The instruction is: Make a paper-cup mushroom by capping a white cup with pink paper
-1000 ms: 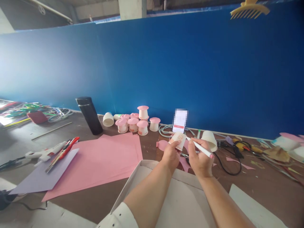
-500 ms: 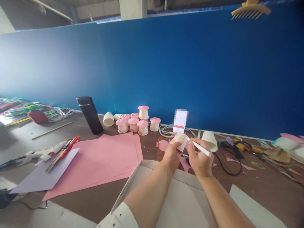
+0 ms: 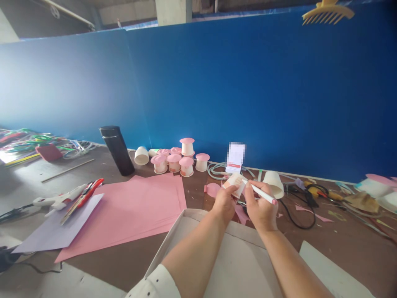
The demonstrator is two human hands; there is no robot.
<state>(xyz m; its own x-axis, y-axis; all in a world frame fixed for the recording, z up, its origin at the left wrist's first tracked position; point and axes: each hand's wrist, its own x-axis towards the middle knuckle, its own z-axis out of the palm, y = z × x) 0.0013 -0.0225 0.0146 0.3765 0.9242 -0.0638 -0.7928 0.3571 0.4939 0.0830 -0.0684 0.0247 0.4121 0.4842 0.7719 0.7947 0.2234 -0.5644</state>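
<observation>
My left hand [image 3: 225, 203] is closed around a small paper cup [image 3: 235, 184] with orange marks on its side, held tilted above the table. In my right hand [image 3: 262, 209] is a white marker pen [image 3: 263, 193] with a pink end, its tip at the cup's side. Just behind the right hand a plain white cup [image 3: 273, 184] lies tipped. A pink paper disc [image 3: 213, 190] rests on the table left of the held cup. Pink paper scraps [image 3: 241, 214] lie under the hands.
Several cups with pink disc tops [image 3: 186, 166] stand by the blue partition [image 3: 217, 82]. A black flask [image 3: 117, 151], pink sheets [image 3: 133, 211], a glue gun [image 3: 63, 199] and a red cutter [image 3: 88, 193] are left. An open box [image 3: 186, 213] sits below my arms; cables [image 3: 297, 221] lie right.
Both hands stay almost in place, with the cup and marker still held. The marker has shifted very slightly at the cup's side. Nothing else has visibly moved.
</observation>
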